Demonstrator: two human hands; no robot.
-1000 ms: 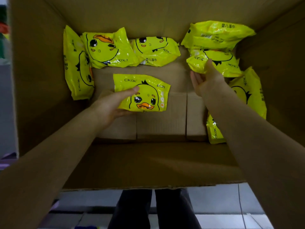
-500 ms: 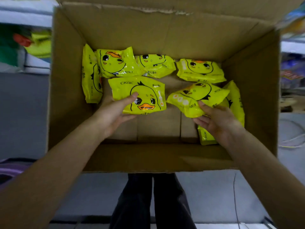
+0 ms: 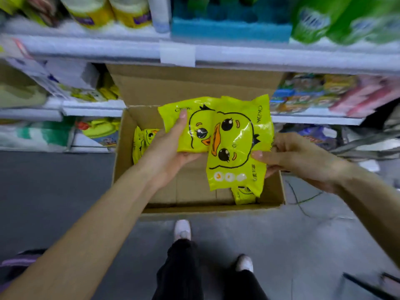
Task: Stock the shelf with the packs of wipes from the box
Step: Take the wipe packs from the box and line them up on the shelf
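My left hand (image 3: 171, 146) grips a yellow duck-print pack of wipes (image 3: 194, 124) from below, thumb on its face. My right hand (image 3: 290, 156) pinches a second yellow duck-print pack (image 3: 236, 148) by its right edge; this pack is turned sideways and overlaps the first. Both packs are held above the open cardboard box (image 3: 125, 148) on the floor. More yellow packs lie inside the box, at its left wall (image 3: 142, 139) and near its front right corner (image 3: 243, 194). White shelves (image 3: 238, 55) run in front of me.
The upper shelf holds yellow-labelled tubs, a blue pack (image 3: 231, 29) and green bags (image 3: 346, 18). A lower shelf (image 3: 93, 109) at left holds yellow packs; goods at right are blurred. A cable (image 3: 303, 200) lies on the grey floor right of the box. My shoes stand behind the box.
Both hands have lifted a pack each out of the box and brought them together above it. My view has risen, so the shelves now show.
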